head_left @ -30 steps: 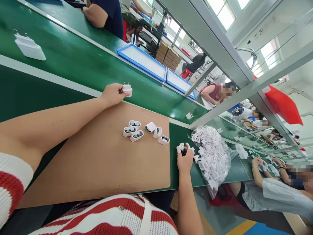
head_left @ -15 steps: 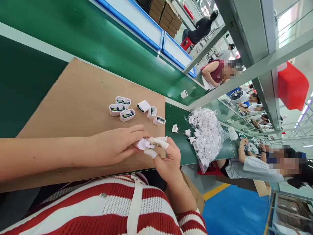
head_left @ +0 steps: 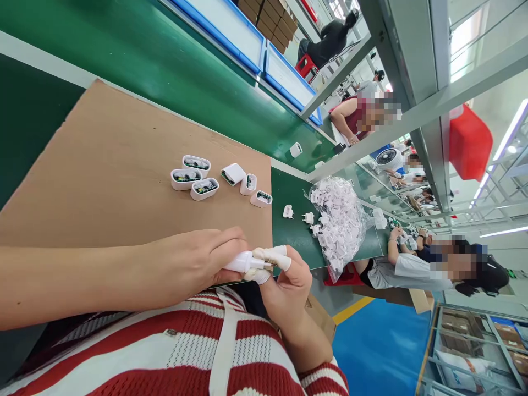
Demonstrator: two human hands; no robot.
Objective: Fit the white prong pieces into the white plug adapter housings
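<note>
A white plug adapter (head_left: 239, 262) is held low over the front edge of the table, its pin end pointing right. My left hand (head_left: 206, 258) is closed around its body, which is mostly hidden by the fingers. At the other end, my right hand (head_left: 286, 280), with white finger cots on thumb and fingers, pinches the adapter near its pins. Beyond the hands, several white oval charger housings (head_left: 205, 188) with circuit boards inside stand open-side up on the cardboard sheet (head_left: 124, 181). Another housing (head_left: 233, 174) lies on its side among them.
A clear bag of white plug parts (head_left: 340, 220) lies to the right, with loose plug parts (head_left: 288, 211) beside it. Behind the cardboard runs a green belt (head_left: 173, 82) carrying a white housing (head_left: 296, 149). Blue-rimmed trays (head_left: 284, 74) line the far side. A co-worker (head_left: 421, 269) sits at right.
Both hands have come slightly nearer my body with the adapter, and more of its pin end shows. The camera view has shifted, so the table items appear further left.
</note>
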